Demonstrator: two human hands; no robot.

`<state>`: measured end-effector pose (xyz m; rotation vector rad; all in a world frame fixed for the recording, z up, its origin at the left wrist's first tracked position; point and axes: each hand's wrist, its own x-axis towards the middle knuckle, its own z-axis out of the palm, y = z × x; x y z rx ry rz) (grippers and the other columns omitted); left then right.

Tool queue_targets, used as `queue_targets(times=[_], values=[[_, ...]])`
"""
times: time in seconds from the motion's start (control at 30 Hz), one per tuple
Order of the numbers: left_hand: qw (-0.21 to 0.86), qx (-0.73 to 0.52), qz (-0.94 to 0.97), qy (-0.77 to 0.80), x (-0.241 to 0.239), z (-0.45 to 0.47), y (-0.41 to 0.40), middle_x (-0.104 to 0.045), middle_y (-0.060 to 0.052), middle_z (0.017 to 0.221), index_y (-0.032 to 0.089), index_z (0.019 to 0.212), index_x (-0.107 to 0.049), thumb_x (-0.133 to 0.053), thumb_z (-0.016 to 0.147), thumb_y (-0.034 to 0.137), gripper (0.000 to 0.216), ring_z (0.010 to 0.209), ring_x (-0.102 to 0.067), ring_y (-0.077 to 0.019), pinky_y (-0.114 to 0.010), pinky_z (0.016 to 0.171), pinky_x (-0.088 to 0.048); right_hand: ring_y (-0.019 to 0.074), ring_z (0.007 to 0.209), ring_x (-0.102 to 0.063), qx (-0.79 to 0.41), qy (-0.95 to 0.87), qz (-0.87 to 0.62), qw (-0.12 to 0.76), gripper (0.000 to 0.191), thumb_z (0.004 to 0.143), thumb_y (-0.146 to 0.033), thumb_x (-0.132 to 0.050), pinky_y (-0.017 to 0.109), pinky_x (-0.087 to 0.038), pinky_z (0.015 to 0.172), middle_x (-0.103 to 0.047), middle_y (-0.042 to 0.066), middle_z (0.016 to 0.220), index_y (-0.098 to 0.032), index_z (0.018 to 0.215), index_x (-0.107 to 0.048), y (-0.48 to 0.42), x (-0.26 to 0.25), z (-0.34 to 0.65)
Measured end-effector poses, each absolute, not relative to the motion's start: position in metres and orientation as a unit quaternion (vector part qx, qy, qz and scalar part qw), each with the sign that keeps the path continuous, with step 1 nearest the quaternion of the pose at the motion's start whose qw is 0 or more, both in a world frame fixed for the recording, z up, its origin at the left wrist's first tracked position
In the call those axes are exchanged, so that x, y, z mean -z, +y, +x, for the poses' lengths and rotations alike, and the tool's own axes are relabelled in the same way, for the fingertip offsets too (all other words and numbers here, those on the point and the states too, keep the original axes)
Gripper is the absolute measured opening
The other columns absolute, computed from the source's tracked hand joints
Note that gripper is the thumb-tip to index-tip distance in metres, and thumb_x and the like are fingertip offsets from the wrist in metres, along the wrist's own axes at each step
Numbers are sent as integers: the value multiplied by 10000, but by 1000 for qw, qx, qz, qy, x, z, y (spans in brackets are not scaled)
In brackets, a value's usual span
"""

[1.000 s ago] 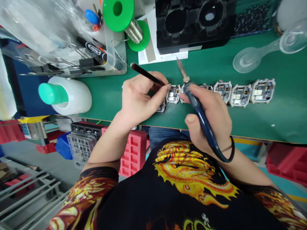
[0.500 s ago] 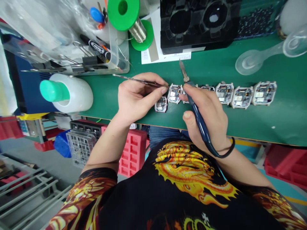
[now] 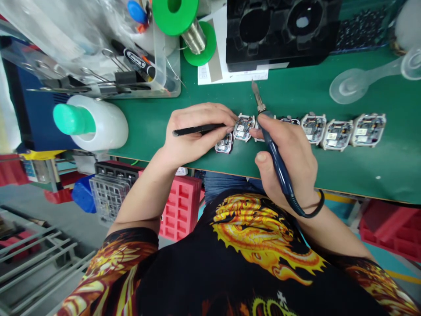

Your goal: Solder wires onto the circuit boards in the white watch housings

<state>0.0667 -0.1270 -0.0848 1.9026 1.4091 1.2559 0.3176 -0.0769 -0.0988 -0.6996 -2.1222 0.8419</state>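
My left hand [image 3: 197, 131] is closed around slim black tweezers [image 3: 194, 130], its fingertips at the left edge of a watch case with an exposed circuit board [image 3: 244, 128]. A second watch case [image 3: 224, 143] lies just below those fingertips. In my right hand [image 3: 289, 153] is a dark blue soldering iron [image 3: 278, 160], its metal tip pointing away from me above the row. A right fingertip touches or nearly touches the right side of the first case, and this hand partly covers the cases behind it. Several more open watch cases [image 3: 337, 135] continue to the right.
A solder spool [image 3: 196, 38] and a clear bin [image 3: 171, 83] with clips stand at the back left. Nearer is a white bottle [image 3: 113, 125] with a green cap. A black tray [image 3: 279, 59] and a clear plastic spoon-like piece [image 3: 348, 85] lie behind the row on the green mat [image 3: 378, 175].
My left hand has turned, so the tweezers' rear end has swung lower and toward me. My right hand keeps nearly the same pose with the soldering iron. The view has shifted slightly.
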Motion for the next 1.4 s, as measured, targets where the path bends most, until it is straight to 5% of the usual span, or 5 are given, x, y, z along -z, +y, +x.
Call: queue_targets(times=[0.53, 0.73, 0.93, 1.17, 1.4], values=[[236, -454, 665, 545, 81, 69, -126, -854, 12, 1064, 354, 1093, -866, -835, 1037, 328, 69, 1013, -847, -232, -446, 922, -747, 338, 1297, -719, -354, -814, -278, 366, 521, 1136, -452, -560, 597, -601, 1176, -790, 105, 1306, -298, 1634, -570, -78, 99, 317], [255, -434, 678, 535, 78, 64, -126, -853, 10, 1101, 368, 1128, -862, -816, 1053, 376, 89, 1059, -847, -245, -464, 956, -748, 332, 1301, -716, -350, -815, -271, 373, 532, 1123, -442, -579, 582, -598, 1180, -788, 126, 1324, -229, 1611, -596, -77, 100, 317], [263, -427, 687, 526, 77, 62, -125, -851, 13, 1099, 371, 1131, -866, -802, 1063, 367, 94, 1081, -847, -246, -462, 983, -743, 321, 1298, -719, -350, -816, -280, 364, 518, 1140, -474, -564, 588, -598, 1183, -801, 95, 1305, -311, 1632, -564, -78, 98, 317], [242, -422, 699, 524, 77, 62, -123, -851, 17, 1085, 370, 1138, -863, -772, 1078, 343, 113, 1050, -846, -238, -454, 936, -752, 331, 1266, -730, -342, -816, -270, 380, 525, 1127, -457, -567, 586, -616, 1142, -804, 117, 1285, -243, 1606, -601, -77, 100, 316], [257, -427, 678, 540, 77, 64, -122, -847, 3, 1063, 361, 1090, -866, -826, 1041, 432, 95, 1020, -846, -247, -470, 925, -752, 329, 1281, -725, -352, -817, -284, 357, 517, 1143, -476, -544, 613, -609, 1162, -794, 83, 1316, -353, 1645, -541, -78, 97, 316]])
